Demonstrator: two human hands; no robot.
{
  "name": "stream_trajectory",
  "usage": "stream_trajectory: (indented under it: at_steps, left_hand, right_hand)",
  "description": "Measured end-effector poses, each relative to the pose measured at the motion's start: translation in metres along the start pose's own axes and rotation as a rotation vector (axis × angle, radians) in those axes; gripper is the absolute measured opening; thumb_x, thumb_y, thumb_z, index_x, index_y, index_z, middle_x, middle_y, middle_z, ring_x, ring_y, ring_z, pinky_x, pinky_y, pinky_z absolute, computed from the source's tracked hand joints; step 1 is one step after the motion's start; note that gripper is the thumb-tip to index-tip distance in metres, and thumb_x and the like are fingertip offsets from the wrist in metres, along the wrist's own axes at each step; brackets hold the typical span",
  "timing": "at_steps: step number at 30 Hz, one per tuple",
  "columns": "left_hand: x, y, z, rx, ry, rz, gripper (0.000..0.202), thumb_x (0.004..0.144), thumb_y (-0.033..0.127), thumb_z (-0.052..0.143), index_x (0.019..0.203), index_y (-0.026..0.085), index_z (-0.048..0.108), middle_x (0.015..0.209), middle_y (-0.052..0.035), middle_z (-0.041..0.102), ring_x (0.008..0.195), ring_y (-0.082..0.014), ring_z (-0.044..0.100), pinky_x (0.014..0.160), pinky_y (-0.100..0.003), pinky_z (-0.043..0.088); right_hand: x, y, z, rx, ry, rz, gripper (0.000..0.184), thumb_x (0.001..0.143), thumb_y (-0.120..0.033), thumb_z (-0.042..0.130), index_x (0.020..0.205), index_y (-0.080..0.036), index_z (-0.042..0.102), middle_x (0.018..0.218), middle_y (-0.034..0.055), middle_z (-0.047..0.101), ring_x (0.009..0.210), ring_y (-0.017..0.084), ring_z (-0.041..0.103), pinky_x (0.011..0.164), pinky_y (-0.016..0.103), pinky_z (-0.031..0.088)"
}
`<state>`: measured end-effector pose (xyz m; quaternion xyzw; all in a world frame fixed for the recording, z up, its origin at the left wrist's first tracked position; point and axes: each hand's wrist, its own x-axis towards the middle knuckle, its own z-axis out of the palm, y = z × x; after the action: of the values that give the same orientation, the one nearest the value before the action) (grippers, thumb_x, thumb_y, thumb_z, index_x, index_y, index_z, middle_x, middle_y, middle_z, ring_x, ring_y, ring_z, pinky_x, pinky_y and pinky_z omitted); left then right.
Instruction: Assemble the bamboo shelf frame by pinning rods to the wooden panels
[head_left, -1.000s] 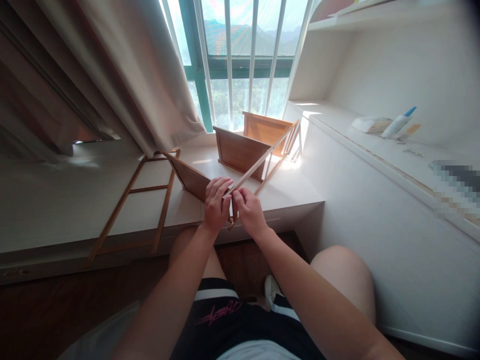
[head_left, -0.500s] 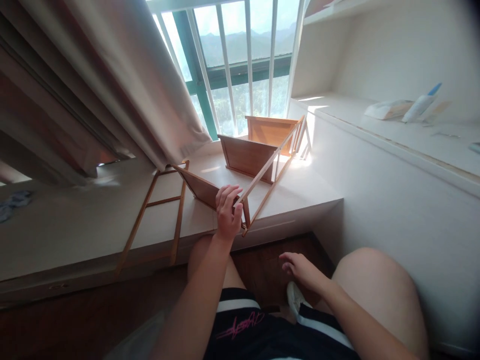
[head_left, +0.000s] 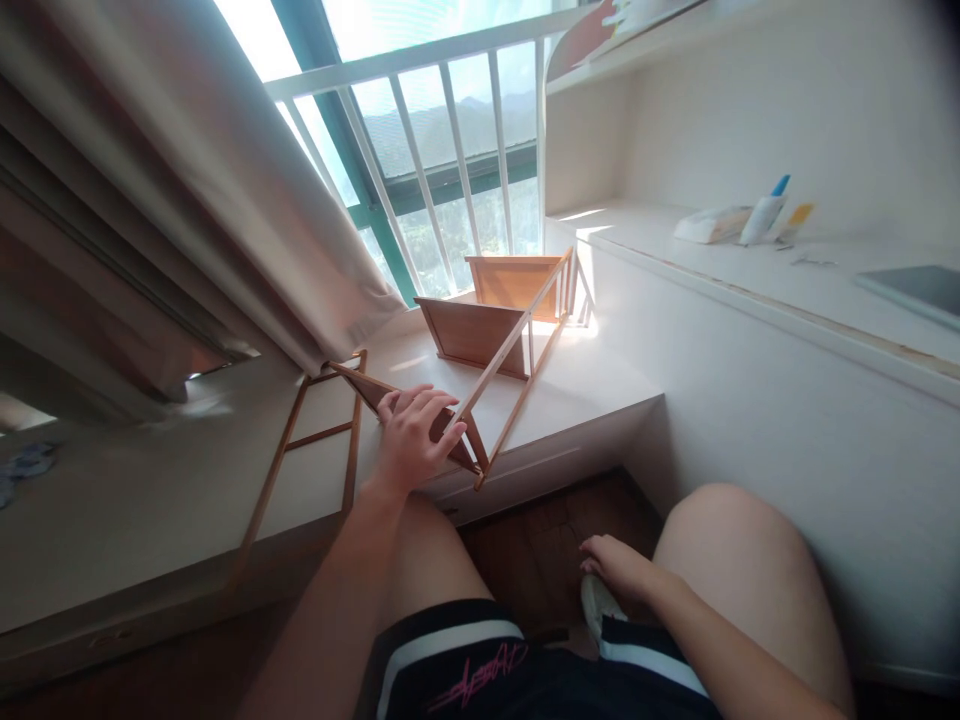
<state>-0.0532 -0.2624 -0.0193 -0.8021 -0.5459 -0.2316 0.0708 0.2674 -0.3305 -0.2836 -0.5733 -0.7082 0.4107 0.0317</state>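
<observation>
My left hand (head_left: 411, 441) rests on the near brown board (head_left: 367, 386) of a half-built wooden rack, its fingers laid over the top edge where a slatted side frame (head_left: 517, 350) meets it. Two more brown boards (head_left: 472, 333) stand upright further back along that frame, near the window. My right hand (head_left: 616, 566) hangs low between my knees, close to a white object (head_left: 596, 603) by my shorts. Its fingers are curled downward and I cannot see anything in them. A second ladder-like wooden frame (head_left: 311, 440) lies flat on the white platform (head_left: 585, 390) to the left.
A beige curtain (head_left: 225, 180) hangs at the left beside the barred window (head_left: 450, 170). At the right, a white desk (head_left: 750, 270) carries tubes (head_left: 763, 214), a packet and a dark flat slab (head_left: 911, 288). Dark wooden floor (head_left: 540, 540) lies below the platform's edge.
My right hand has left the rack's frame and dropped down between my knees. My left hand stays on the near board, now flatter over it. The view has tilted and shifted.
</observation>
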Motion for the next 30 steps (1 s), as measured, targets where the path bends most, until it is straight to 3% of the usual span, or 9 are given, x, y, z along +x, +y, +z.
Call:
stream_trajectory:
  at_steps: [5, 8, 13, 17, 20, 24, 30]
  left_hand:
    - [0.011, -0.003, 0.001, 0.056, -0.072, 0.036, 0.026, 0.095, 0.042, 0.044, 0.101, 0.023, 0.062, 0.11, -0.0049, 0.067, 0.115, -0.0244, 0.054, 0.115, -0.05, 0.017]
    - [0.014, 0.004, 0.008, 0.088, -0.074, 0.036, 0.027, 0.095, 0.041, 0.041, 0.096, 0.022, 0.06, 0.102, -0.0062, 0.065, 0.106, -0.0244, 0.055, 0.114, -0.049, 0.021]
    - [0.018, 0.025, 0.016, 0.119, -0.081, 0.016, 0.027, 0.096, 0.04, 0.04, 0.096, 0.022, 0.06, 0.102, -0.0079, 0.064, 0.104, -0.0257, 0.052, 0.109, -0.047, 0.027]
    - [0.022, 0.034, 0.014, 0.115, -0.125, 0.004, 0.028, 0.096, 0.041, 0.04, 0.097, 0.021, 0.06, 0.103, -0.0084, 0.064, 0.103, -0.0265, 0.053, 0.103, -0.047, 0.031]
    - [0.029, 0.035, 0.006, 0.086, -0.213, 0.034, 0.031, 0.096, 0.045, 0.041, 0.098, 0.022, 0.062, 0.101, -0.0066, 0.066, 0.103, -0.0259, 0.055, 0.099, -0.044, 0.035]
    - [0.045, 0.033, -0.008, 0.037, -0.377, 0.111, 0.036, 0.091, 0.054, 0.049, 0.099, 0.023, 0.065, 0.101, -0.0049, 0.069, 0.1, -0.0258, 0.06, 0.09, -0.039, 0.04]
    - [0.073, 0.029, -0.018, -0.022, -0.604, 0.156, 0.04, 0.084, 0.06, 0.053, 0.079, 0.023, 0.067, 0.08, -0.0033, 0.07, 0.072, -0.0222, 0.062, 0.067, -0.032, 0.04]
  right_hand:
    - [0.0, -0.005, -0.002, -0.052, -0.029, -0.035, 0.016, 0.077, -0.009, 0.061, 0.079, -0.014, 0.076, 0.088, 0.0143, 0.074, 0.086, 0.026, 0.071, 0.076, 0.031, 0.045]
    - [0.001, -0.011, -0.003, -0.041, -0.011, -0.05, 0.017, 0.081, -0.01, 0.058, 0.078, -0.014, 0.074, 0.084, 0.0125, 0.073, 0.083, 0.024, 0.07, 0.073, 0.03, 0.043]
    - [0.003, -0.02, -0.002, 0.032, 0.038, -0.07, 0.015, 0.087, -0.014, 0.055, 0.084, -0.015, 0.07, 0.075, 0.0076, 0.071, 0.074, 0.021, 0.067, 0.069, 0.029, 0.042]
    - [0.006, -0.026, -0.011, 0.098, 0.114, -0.09, 0.009, 0.083, -0.016, 0.062, 0.076, -0.017, 0.067, 0.079, 0.0069, 0.071, 0.077, 0.021, 0.065, 0.072, 0.029, 0.043]
    - [0.005, -0.031, -0.023, 0.17, 0.204, -0.096, 0.011, 0.08, -0.021, 0.065, 0.069, -0.017, 0.066, 0.083, 0.0075, 0.071, 0.082, 0.022, 0.064, 0.074, 0.03, 0.044]
    - [-0.004, -0.039, -0.039, 0.317, 0.282, -0.099, 0.022, 0.087, -0.03, 0.055, 0.075, -0.017, 0.069, 0.07, 0.0044, 0.071, 0.07, 0.02, 0.065, 0.068, 0.03, 0.047]
    - [-0.029, -0.06, -0.065, 0.659, 0.368, -0.112, 0.03, 0.087, -0.036, 0.056, 0.097, -0.017, 0.077, 0.088, 0.0083, 0.078, 0.083, 0.023, 0.073, 0.076, 0.034, 0.057]
